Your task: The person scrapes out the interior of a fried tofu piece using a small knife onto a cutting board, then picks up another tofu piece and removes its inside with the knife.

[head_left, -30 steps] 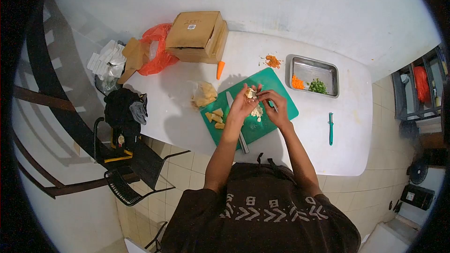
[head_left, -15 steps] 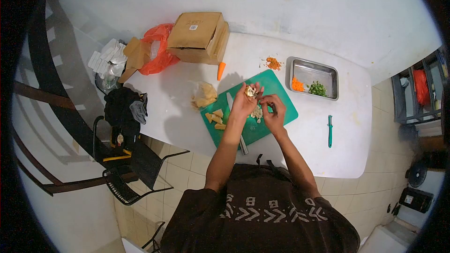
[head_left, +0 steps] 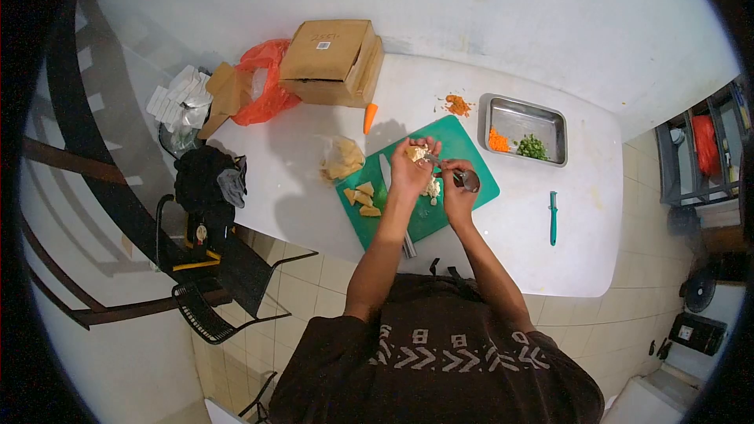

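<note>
My left hand [head_left: 408, 166] is palm up above the green cutting board [head_left: 477, 159], cupped around a pale, crumbly food piece [head_left: 416, 154]. Beside it, my right hand [head_left: 460, 192] grips a metal spoon [head_left: 469, 180], its bowl end near the palm and its thin end touching the food. Pale chopped bits [head_left: 433, 188] lie on the board below my hands. A knife [head_left: 385, 169] rests on the board, partly hidden under my left forearm. Yellowish chunks [head_left: 364, 195] sit at the board's left side.
A metal tray [head_left: 526, 111] holds chopped orange and green pieces. Orange peelings [head_left: 456, 105], a carrot [head_left: 370, 118], a plastic bag of yellowish food [head_left: 342, 159], a green peeler [head_left: 554, 218], cardboard boxes [head_left: 326, 51] and a red bag [head_left: 267, 102] are on the white table [head_left: 518, 267].
My right hand has turned and shifted slightly, bringing the spoon's round end into clearer view. My left hand stays nearly in place, with the food at a changed angle.
</note>
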The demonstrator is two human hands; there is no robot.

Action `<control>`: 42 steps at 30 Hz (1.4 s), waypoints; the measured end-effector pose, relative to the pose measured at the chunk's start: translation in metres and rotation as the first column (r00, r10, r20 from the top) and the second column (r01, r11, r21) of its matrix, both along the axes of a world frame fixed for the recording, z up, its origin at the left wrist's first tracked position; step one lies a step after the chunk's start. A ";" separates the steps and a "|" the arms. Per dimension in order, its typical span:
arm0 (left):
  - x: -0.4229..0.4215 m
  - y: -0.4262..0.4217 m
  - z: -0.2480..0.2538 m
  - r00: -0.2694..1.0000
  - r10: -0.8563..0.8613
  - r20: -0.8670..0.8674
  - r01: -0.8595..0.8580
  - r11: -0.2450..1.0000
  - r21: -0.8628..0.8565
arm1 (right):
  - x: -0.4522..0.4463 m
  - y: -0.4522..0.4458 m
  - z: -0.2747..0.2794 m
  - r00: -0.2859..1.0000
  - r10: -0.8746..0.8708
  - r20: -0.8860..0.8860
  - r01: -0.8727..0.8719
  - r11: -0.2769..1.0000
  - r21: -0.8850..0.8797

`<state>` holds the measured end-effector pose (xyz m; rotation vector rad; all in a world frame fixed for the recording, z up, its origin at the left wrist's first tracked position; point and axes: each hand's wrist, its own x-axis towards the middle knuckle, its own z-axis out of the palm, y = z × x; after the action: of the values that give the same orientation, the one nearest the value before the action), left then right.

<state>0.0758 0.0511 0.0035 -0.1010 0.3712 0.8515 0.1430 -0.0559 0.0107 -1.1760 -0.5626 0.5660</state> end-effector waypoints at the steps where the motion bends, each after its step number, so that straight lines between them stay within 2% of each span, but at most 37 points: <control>1: 0.000 0.000 0.005 0.999 0.010 0.033 -0.009 1.000 -0.024 | 0.002 0.000 0.004 0.993 -0.013 0.114 0.007 0.999 0.047; 2: -0.001 0.000 0.011 0.998 0.021 0.066 -0.018 0.999 -0.048 | 0.002 0.001 0.008 0.974 -0.030 0.226 0.009 0.995 0.096; 3: -0.002 0.001 0.009 0.998 0.022 0.067 -0.019 0.999 -0.047 | 0.003 0.000 0.007 0.974 -0.029 0.227 0.008 0.995 0.097; 5: -0.002 0.003 0.005 0.998 0.013 0.058 -0.012 1.000 -0.006 | 0.006 -0.002 0.004 0.915 0.009 0.402 -0.040 0.997 0.069; 8: 0.001 0.008 -0.013 0.999 0.029 0.032 -0.028 0.999 -0.017 | 0.006 -0.001 -0.003 0.946 0.034 0.321 -0.060 0.996 0.070; 11: 0.002 0.007 -0.007 1.000 0.031 0.002 -0.030 0.994 -0.106 | 0.006 0.000 -0.004 0.954 0.031 0.298 -0.059 0.995 0.085; 15: 0.001 0.008 -0.006 0.999 0.008 0.048 -0.003 0.994 -0.106 | 0.009 -0.003 0.006 0.947 0.067 0.316 -0.083 0.996 0.040; 18: -0.002 0.012 -0.008 0.999 -0.020 0.033 0.023 0.997 -0.079 | 0.020 -0.004 0.005 0.916 0.148 0.374 -0.178 0.983 0.048; 21: -0.006 0.015 -0.010 0.995 -0.058 0.079 0.063 0.996 -0.059 | 0.034 -0.007 0.011 0.933 0.222 0.283 -0.244 0.969 0.043; 24: -0.011 0.015 -0.001 0.990 -0.134 0.046 0.137 0.989 -0.062 | 0.043 -0.005 0.022 0.902 0.228 0.367 -0.259 0.965 0.039; 26: -0.012 0.016 0.000 0.968 -0.237 0.082 0.232 0.970 0.066 | 0.050 -0.006 0.031 0.732 0.245 0.635 -0.263 0.962 -0.067; 29: -0.017 0.019 0.005 0.967 -0.249 0.052 0.248 0.968 0.031 | 0.053 -0.010 0.036 0.666 0.332 0.668 -0.334 0.933 -0.131; 33: -0.020 0.019 0.000 0.978 -0.209 0.009 0.209 0.977 0.052 | 0.057 -0.009 0.038 0.706 0.360 0.610 -0.357 0.925 -0.132; 36: -0.022 0.015 0.007 0.978 -0.207 0.025 0.206 0.977 0.049 | 0.056 -0.006 0.041 0.704 0.326 0.631 -0.320 0.939 -0.128; 39: -0.024 0.016 0.003 0.966 -0.230 0.117 0.217 0.969 0.117 | 0.055 -0.002 0.040 0.691 0.296 0.660 -0.310 0.946 -0.099; 42: -0.025 0.020 -0.008 0.960 -0.234 0.154 0.217 0.968 0.125 | 0.054 -0.002 0.037 0.733 0.353 0.582 -0.347 0.929 -0.127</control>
<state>0.0510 0.0708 -0.0047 -0.0300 0.1738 0.6297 0.1968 -0.0580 0.0478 -1.2636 -1.3554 0.5069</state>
